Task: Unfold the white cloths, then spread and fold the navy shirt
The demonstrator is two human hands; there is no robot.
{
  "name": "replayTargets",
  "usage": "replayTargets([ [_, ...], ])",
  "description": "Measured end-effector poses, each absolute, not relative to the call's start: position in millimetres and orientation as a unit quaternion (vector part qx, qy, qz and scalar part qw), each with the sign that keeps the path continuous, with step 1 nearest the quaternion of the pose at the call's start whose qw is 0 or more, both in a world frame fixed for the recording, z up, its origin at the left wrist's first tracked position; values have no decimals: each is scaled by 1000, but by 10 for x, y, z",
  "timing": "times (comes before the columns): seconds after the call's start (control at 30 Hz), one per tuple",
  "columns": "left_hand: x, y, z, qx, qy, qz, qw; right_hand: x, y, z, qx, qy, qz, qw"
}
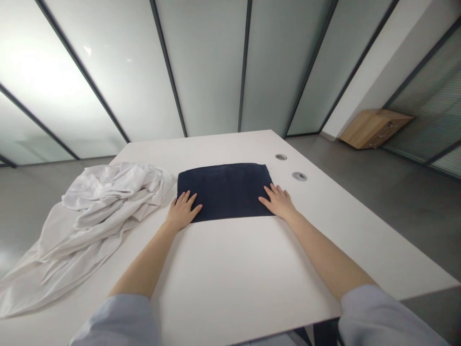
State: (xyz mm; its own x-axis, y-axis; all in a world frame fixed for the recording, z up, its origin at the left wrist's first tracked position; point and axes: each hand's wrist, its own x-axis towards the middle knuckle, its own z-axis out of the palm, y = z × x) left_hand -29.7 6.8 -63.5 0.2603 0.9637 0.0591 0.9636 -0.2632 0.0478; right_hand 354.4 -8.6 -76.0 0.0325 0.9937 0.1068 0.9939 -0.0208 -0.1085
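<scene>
A dark navy cloth (pixel 228 192), folded into a flat rectangle, lies on the white table (pixel 230 269). My left hand (pixel 183 210) rests on its near left corner, fingers spread and pointing away from me. At the opposite side, my right hand (pixel 280 202) lies with fingers apart on the right edge of the cloth. Both palms face down, and neither hand grips the fabric. To the left of my left hand, a large crumpled white cloth (pixel 108 206) is heaped on the table and hangs past its left side.
Two round cable grommets (pixel 299 176) are set in the tabletop at the right. Frosted glass panels (pixel 205 67) stand behind the table. A wooden cabinet (pixel 374 129) sits on the grey floor at the far right.
</scene>
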Motion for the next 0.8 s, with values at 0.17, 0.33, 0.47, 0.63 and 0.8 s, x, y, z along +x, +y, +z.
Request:
replayTargets([
  [0.17, -258, 54, -585, 790, 612, 37, -12, 3345, -216, -639, -619, -769, -47, 153],
  [0.33, -225, 31, -574, 788, 615, 27, -18, 3050, -366, -592, -486, -867, -1, 109],
  [0.47, -190, -23, -540, 787, 615, 41, -41, 3063, -282, -622, -508, -858, 16, 73],
  [0.63, -26, -168, -381, 802, 592, 67, -29, 3178, 110, -565, -579, -813, 42, 42],
  [0.8, 469, -505, -270, 859, 509, 57, 5, 3096, 584, -510, -646, -760, 55, 38],
])
